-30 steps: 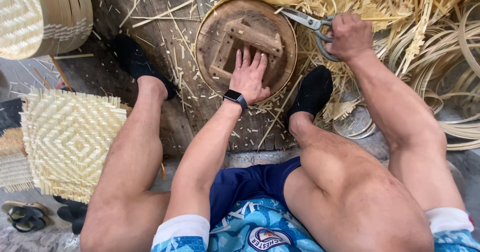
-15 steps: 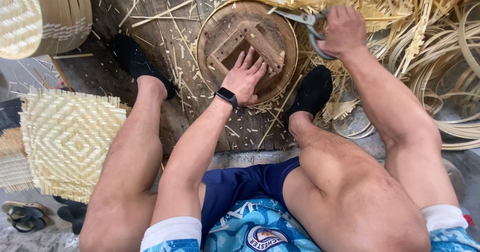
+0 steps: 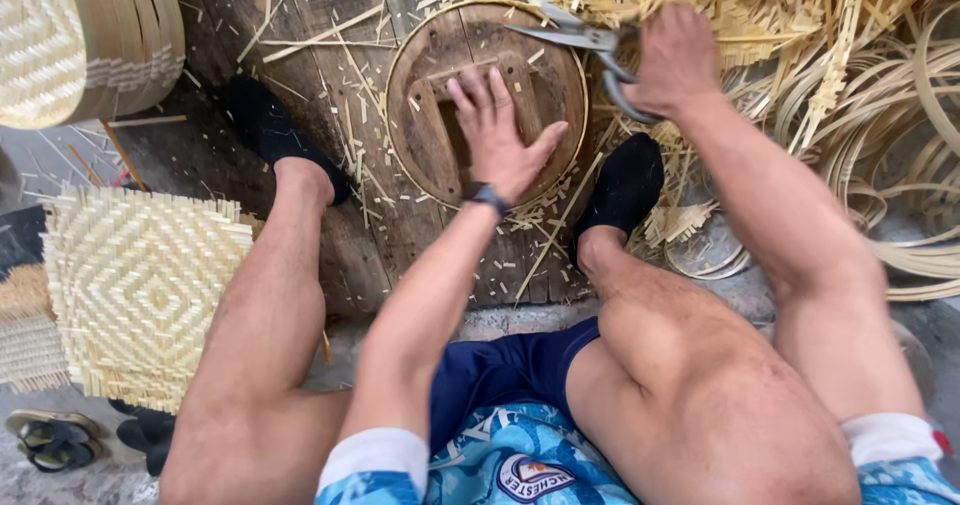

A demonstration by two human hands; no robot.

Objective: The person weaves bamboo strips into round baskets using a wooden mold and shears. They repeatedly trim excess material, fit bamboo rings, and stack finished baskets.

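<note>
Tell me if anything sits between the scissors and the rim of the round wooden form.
Nothing visible does. The right hand holds the scissors with the blades lying over the upper rim of the round wooden form. The left hand presses flat on the form's middle, below the blades and apart from them.

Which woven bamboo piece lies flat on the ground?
The square woven mat beside the left knee lies flat, edges frayed; the round woven trays at top left stand stacked on edge.

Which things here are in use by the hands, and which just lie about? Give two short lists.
In use:
round wooden form, pressed by left hand
scissors, held in right hand

Lying about:
square woven mat
stacked woven trays
bamboo strip offcuts
coiled bamboo hoops
sandals
</note>
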